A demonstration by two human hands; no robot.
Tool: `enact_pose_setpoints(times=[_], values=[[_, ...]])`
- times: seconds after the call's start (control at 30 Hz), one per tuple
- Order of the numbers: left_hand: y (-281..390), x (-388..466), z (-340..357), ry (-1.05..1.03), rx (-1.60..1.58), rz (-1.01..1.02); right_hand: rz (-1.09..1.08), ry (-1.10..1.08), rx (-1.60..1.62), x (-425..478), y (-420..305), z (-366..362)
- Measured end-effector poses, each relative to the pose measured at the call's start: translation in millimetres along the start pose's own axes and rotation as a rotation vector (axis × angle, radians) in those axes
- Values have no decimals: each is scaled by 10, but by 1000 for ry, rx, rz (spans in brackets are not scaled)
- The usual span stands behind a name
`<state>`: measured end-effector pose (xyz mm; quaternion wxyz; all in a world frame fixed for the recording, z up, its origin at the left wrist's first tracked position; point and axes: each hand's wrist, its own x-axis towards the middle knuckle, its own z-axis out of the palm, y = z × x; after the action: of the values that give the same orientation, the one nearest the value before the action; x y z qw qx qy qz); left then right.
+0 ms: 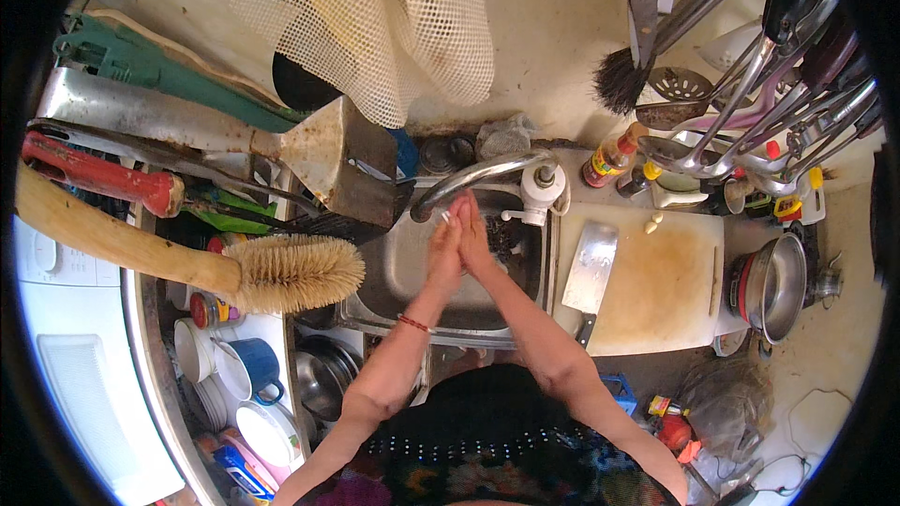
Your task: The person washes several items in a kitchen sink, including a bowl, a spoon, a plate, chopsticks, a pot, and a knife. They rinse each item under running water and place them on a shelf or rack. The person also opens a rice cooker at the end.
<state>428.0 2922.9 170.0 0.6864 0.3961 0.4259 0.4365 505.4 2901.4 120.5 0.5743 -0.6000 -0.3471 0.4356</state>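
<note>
My left hand [444, 253] and my right hand [476, 237] are pressed together palm to palm over the stainless steel sink [401, 260]. Their fingertips reach close to the end of the curved metal faucet spout [478, 172]. A small white bit shows at the left hand's fingers; I cannot tell whether it is a thing or water. The faucet's white body [540, 193] stands at the sink's back right corner. To the right, a cleaver [592, 267] lies on the left part of a stained white cutting board [661, 288], with garlic cloves [653, 223] near the board's back edge.
A wooden-handled brush [295, 273] and a metal scoop [330, 154] hang at the left, above shelves of dishes. Ladles [696, 154] hang at the upper right. A sauce bottle [610, 158] stands behind the board, and a steel bowl [782, 288] sits right of it.
</note>
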Motion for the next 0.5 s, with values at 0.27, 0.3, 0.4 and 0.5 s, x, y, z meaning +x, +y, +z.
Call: enact_pose_setpoints(times=[0.27, 0.3, 0.4, 0.5], values=[[77, -199, 96, -30, -229, -194, -82, -89, 51, -229, -111, 346], [89, -270, 106, -28, -254, -232, 23, -124, 37, -175, -141, 228], [37, -401, 216, 138, -248, -200, 28, 26, -286, -99, -68, 151], [13, -382, 110, 267, -47, -145, -96, 10, -445, -41, 1, 108]])
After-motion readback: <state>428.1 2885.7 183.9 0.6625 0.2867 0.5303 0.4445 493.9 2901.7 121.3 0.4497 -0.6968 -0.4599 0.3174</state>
